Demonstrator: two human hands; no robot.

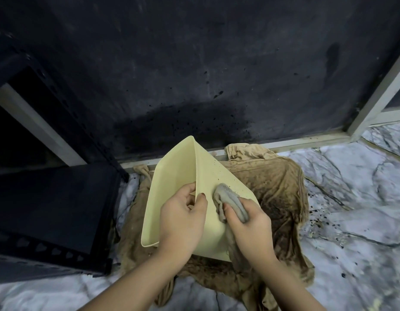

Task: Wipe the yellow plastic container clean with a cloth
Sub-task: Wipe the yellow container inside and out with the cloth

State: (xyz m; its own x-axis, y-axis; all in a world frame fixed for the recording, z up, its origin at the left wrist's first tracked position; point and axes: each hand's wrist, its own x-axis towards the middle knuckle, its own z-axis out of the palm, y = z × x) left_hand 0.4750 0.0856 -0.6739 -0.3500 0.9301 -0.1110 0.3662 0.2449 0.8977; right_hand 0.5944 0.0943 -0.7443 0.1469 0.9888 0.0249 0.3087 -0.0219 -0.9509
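Observation:
A pale yellow plastic container (174, 173) is tipped on its side over the floor, its outer wall facing up and speckled with small dark spots. My left hand (181, 218) grips its upper edge, thumb on the outside and fingers inside. My right hand (250, 225) holds a bunched grey cloth (230, 199) and presses it against the container's outer wall, just right of the left thumb. The tail of the cloth hangs down under my right wrist.
A large soiled tan cloth (277, 189) lies spread on the marble floor (351, 198) under the container. A black metal shelf rack (48, 198) stands at the left. A dark stained wall (194, 63) rises behind, with a white frame (374, 102) at the right.

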